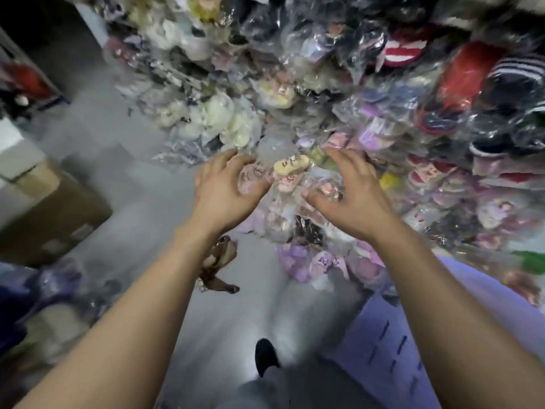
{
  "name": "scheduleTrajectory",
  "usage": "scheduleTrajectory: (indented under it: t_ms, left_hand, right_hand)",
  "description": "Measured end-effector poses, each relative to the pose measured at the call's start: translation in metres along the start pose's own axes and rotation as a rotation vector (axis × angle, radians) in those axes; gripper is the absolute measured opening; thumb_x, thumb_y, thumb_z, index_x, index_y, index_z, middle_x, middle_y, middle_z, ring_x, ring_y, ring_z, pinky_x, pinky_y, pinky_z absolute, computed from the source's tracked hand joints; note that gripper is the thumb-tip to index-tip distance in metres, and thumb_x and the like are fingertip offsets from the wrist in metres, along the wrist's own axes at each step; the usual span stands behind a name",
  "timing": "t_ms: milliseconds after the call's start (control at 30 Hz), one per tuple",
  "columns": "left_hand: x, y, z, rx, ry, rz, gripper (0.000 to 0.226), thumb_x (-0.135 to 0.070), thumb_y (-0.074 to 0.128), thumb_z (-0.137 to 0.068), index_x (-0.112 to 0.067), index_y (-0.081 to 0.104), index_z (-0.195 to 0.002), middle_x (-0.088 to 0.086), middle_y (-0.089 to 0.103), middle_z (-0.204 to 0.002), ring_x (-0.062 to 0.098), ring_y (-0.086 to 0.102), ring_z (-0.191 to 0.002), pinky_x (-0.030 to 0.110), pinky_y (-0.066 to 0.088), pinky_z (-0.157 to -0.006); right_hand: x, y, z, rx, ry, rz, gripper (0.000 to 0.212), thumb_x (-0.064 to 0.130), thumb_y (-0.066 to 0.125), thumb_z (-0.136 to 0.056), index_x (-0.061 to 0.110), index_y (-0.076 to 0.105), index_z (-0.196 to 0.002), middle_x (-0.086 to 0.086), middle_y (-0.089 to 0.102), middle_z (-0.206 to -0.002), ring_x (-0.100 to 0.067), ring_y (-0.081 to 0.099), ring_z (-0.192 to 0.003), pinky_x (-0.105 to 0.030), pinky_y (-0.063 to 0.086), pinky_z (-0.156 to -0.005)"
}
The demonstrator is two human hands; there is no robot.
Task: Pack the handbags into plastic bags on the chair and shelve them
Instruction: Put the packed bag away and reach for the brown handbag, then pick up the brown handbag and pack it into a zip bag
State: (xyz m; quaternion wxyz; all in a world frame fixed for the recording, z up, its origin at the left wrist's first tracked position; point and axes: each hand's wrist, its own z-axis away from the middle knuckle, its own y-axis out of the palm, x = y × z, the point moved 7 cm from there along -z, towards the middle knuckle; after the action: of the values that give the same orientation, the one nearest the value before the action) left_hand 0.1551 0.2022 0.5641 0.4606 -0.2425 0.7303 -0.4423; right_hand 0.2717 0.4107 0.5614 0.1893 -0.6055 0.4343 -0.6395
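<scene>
left hand [224, 184] grips bagged plush handbag [284, 177], right hand [345, 190] spread open just beside; likely soft, light, slick film, so hold the bulk.

Left hand [227, 187] and right hand [351, 191] reach forward side by side, fingers half-curled.

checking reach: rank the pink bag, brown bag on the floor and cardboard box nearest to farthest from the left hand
1. pink bag, gripped by the left hand at the shelf
2. brown bag, on the floor below the wrist
3. cardboard box, far left
</scene>
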Motion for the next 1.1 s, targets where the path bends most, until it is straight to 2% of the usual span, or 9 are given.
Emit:
scheduleTrajectory:
  t_ms: [200,367,600,800,967,1100]
  left_hand:
    - [0.101,-0.017,-0.039,-0.023,-0.122,0.032,0.060,-0.073,0.049,-0.083,-0.038,0.057,-0.130,-0.001,0.044,-0.150,0.024,0.034,-0.142,0.045,0.023,-0.119]
    - [0.174,-0.024,-0.052,-0.045,-0.261,0.041,0.054,-0.069,0.055,-0.086,-0.038,0.057,-0.130,-0.001,0.042,-0.152,0.023,0.033,-0.142,0.043,0.021,-0.118]
    - [0.272,-0.003,-0.071,-0.059,-0.488,0.043,0.052,-0.066,0.055,-0.088,-0.035,0.058,-0.130,0.000,0.044,-0.150,0.023,0.033,-0.141,0.043,0.022,-0.119]
    - [0.376,0.056,-0.081,-0.027,-0.744,0.096,0.056,-0.068,0.052,-0.088,-0.034,0.057,-0.132,0.002,0.042,-0.151,0.022,0.033,-0.143,0.044,0.025,-0.119]
    - [0.469,0.130,-0.069,-0.023,-0.867,0.117,0.062,-0.074,0.046,-0.084,-0.034,0.058,-0.129,-0.002,0.048,-0.147,0.022,0.039,-0.139,0.048,0.029,-0.117]
    - [0.541,0.232,-0.042,0.036,-0.885,0.120,0.061,-0.073,0.048,-0.085,-0.034,0.058,-0.130,-0.005,0.049,-0.144,0.021,0.041,-0.136,0.047,0.033,-0.115]
  right_hand:
    - [0.060,0.084,-0.084,0.150,-0.043,0.003,0.082,0.062,0.063,-0.085,0.040,0.026,-0.154,0.004,0.021,-0.162,-0.019,0.016,-0.150,-0.043,0.024,-0.119]
    - [0.096,0.154,-0.142,0.273,-0.116,-0.008,0.080,0.060,0.063,-0.086,0.038,0.027,-0.155,0.002,0.025,-0.160,-0.023,0.022,-0.148,-0.044,0.029,-0.118]
    - [0.112,0.281,-0.204,0.532,-0.160,0.030,0.076,0.054,0.061,-0.090,0.038,0.025,-0.156,0.000,0.025,-0.160,-0.027,0.021,-0.147,-0.042,0.026,-0.116]
    - [0.084,0.396,-0.237,0.776,-0.087,0.099,0.077,0.045,0.063,-0.092,0.035,0.022,-0.157,-0.006,0.024,-0.160,-0.032,0.022,-0.146,-0.045,0.027,-0.117]
    - [0.052,0.497,-0.250,0.803,-0.103,0.146,0.078,0.043,0.065,-0.090,0.033,0.024,-0.156,-0.007,0.031,-0.156,-0.032,0.030,-0.141,-0.042,0.034,-0.112]
    - [-0.007,0.610,-0.247,0.841,-0.143,0.218,0.081,0.037,0.070,-0.087,0.031,0.027,-0.155,-0.008,0.033,-0.150,-0.035,0.035,-0.136,-0.045,0.039,-0.109]
